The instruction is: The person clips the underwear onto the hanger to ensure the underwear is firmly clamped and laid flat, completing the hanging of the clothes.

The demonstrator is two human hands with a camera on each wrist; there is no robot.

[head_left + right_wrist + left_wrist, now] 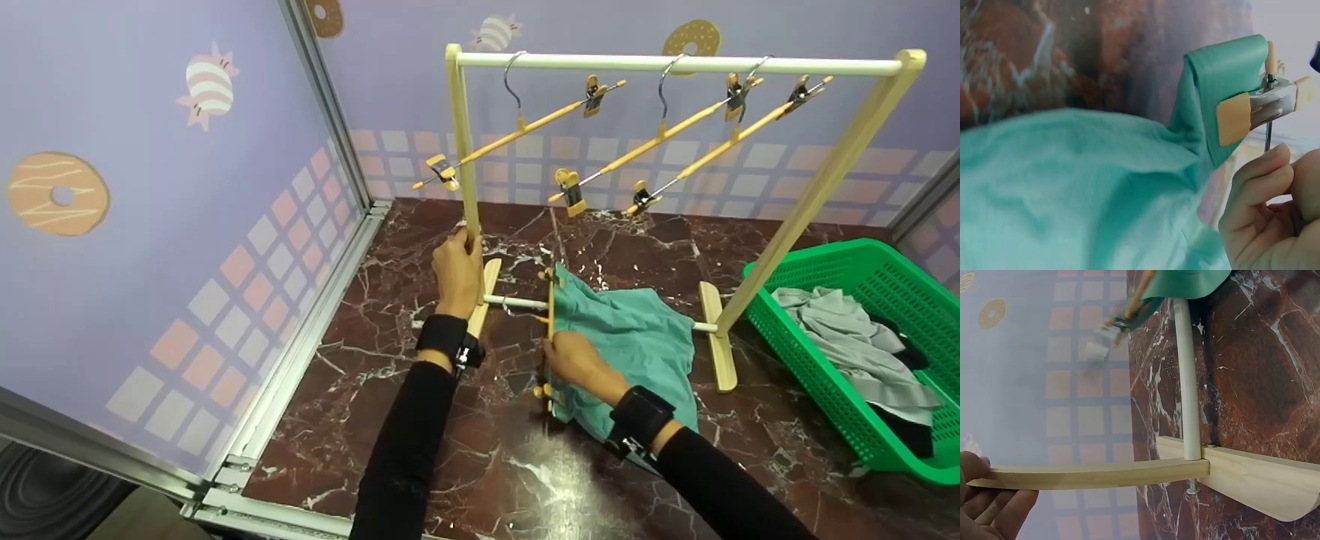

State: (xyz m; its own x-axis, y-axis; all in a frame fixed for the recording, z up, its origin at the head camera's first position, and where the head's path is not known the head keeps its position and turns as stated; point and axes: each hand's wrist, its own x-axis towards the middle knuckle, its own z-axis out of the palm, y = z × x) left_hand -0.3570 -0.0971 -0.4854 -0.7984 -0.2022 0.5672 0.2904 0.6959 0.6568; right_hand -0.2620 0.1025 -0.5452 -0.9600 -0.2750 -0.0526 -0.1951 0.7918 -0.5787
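In the head view my left hand (456, 274) grips the left post (463, 135) of a wooden clothes rack partway down. The left wrist view shows the thumb and fingers around that post (1095, 475). My right hand (581, 364) holds the bar of a clip hanger (551, 307), low beside the rack's bottom rail. Clipped to it is a green garment (637, 352), draped to the right across the rail in this view. A yellow-padded clip (1234, 119) pinches the garment's folded edge, just beyond the curled fingers. The hanger's hook points left.
Several bare clip hangers (660, 139) hang from the white top rail (570, 62). A green basket (814, 375) with grey and black clothes (844, 337) stands at the right on the dark marbled tabletop (480, 450). Patterned panels (150, 247) close off the left and back.
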